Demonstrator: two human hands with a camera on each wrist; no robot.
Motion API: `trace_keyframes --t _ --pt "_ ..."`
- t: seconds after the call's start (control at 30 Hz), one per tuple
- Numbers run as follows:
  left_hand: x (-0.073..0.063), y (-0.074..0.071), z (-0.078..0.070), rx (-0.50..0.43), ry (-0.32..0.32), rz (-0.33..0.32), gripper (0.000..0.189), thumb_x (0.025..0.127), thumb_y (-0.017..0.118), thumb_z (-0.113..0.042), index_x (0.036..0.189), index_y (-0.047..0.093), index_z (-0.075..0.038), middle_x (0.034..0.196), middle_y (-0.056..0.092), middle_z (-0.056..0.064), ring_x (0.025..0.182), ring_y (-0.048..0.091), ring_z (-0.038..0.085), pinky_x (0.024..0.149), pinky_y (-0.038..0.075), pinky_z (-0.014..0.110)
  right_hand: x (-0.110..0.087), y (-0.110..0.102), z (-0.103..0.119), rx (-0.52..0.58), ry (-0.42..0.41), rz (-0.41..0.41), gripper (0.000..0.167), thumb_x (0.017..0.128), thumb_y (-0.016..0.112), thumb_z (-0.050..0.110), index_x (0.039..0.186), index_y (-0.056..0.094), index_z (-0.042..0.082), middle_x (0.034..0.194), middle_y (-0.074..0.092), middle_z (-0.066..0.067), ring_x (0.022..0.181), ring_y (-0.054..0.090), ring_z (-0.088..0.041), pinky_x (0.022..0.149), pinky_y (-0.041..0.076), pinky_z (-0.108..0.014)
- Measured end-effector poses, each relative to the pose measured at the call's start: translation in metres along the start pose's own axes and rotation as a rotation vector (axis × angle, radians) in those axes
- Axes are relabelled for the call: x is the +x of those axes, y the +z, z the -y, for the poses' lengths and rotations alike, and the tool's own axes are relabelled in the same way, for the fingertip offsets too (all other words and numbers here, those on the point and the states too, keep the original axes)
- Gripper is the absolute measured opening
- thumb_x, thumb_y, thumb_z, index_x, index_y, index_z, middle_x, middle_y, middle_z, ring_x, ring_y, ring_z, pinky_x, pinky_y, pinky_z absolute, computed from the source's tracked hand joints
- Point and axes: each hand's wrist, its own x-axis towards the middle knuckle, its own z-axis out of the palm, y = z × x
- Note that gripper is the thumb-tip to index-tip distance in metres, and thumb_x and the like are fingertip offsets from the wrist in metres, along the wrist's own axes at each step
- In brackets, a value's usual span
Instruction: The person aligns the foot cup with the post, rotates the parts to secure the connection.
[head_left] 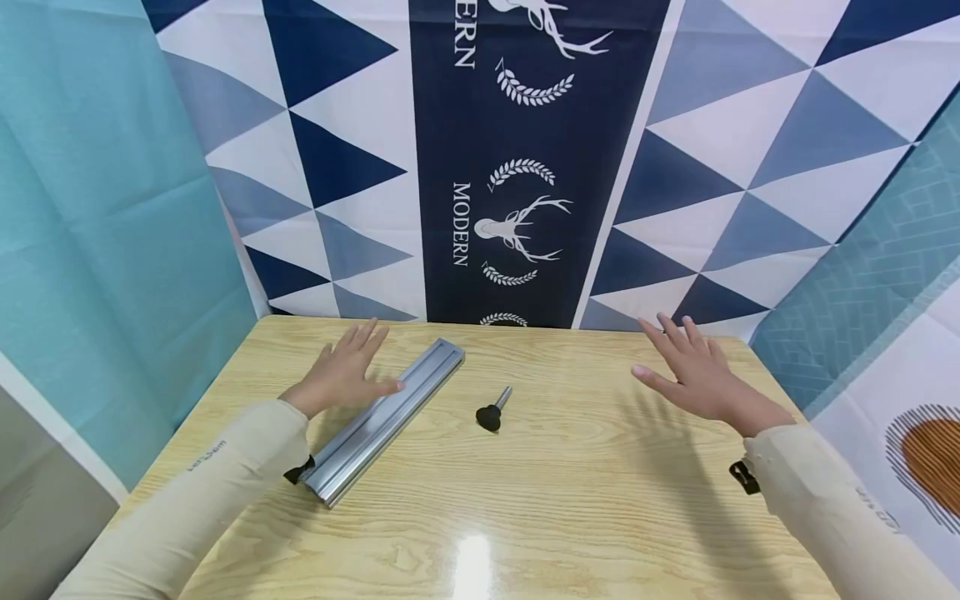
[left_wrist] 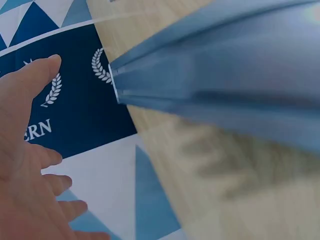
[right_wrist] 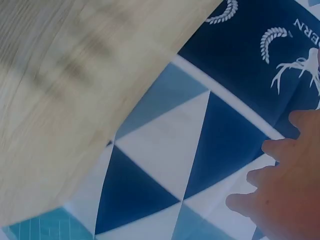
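Observation:
A long silver metal rail (head_left: 393,417) with lengthwise grooves lies slantwise on the left half of the table. My left hand (head_left: 343,372) hovers over it with fingers spread and holds nothing. In the left wrist view the rail (left_wrist: 210,75) stretches beside that hand, apart from the thumb. Right of the rail lies a black knob with a silver shaft (head_left: 490,415), untouched. My right hand (head_left: 693,375) is raised above the right side of the table, fingers spread, with nothing in it. The right wrist view shows its fingers (right_wrist: 280,150) in front of the curtain.
The light wood table (head_left: 570,483) ends at a patterned curtain (head_left: 502,167) behind it. Teal cloth (head_left: 97,208) hangs at the left and more fabric (head_left: 885,250) at the right. A black piece (head_left: 297,472) shows at the rail's near end, partly hidden by the left sleeve.

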Motion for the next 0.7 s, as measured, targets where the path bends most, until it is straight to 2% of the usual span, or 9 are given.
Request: trace_keyframes --t 0.17,0.4,0.53,0.7 --pt "0.002 0.009 0.002 -0.115 -0.015 0.039 0.102 0.083 0.067 -0.054 0.154 0.013 -0.006 0.160 0.006 0.015 0.145 0.008 0.040 0.107 0.019 0.064 0.006 0.009 0.011 0.039 -0.018 0.004 0.077 0.098 0.046 0.048 0.156 0.006 0.016 0.157 0.000 -0.027 0.139 -0.009 -0.054 0.099 -0.002 -0.075" --pt "0.003 0.021 0.006 -0.356 -0.063 0.093 0.106 0.079 0.076 -0.044 0.154 0.013 -0.004 0.158 0.013 0.021 0.141 0.019 0.044 0.108 0.024 0.060 0.021 0.031 0.031 0.197 -0.112 -0.013 0.073 0.099 0.048 0.040 0.155 0.012 0.010 0.157 0.003 -0.025 0.142 -0.004 -0.049 0.104 0.004 -0.071" --pt "0.003 0.029 0.008 -0.448 -0.112 0.141 0.104 0.080 0.077 -0.041 0.154 0.013 -0.005 0.156 0.017 0.023 0.140 0.022 0.044 0.107 0.028 0.058 0.030 0.046 0.049 0.327 -0.120 0.001 0.072 0.100 0.048 0.041 0.156 0.010 0.016 0.160 0.003 -0.017 0.145 -0.002 -0.041 0.106 0.007 -0.068" --pt "0.004 0.037 0.011 -0.518 -0.149 0.175 0.104 0.080 0.077 -0.039 0.153 0.013 -0.003 0.153 0.021 0.027 0.138 0.026 0.045 0.104 0.033 0.057 0.038 0.063 0.070 0.497 -0.105 0.027 0.070 0.100 0.046 0.044 0.156 0.009 0.024 0.161 0.008 -0.010 0.146 0.007 -0.036 0.109 0.014 -0.064"
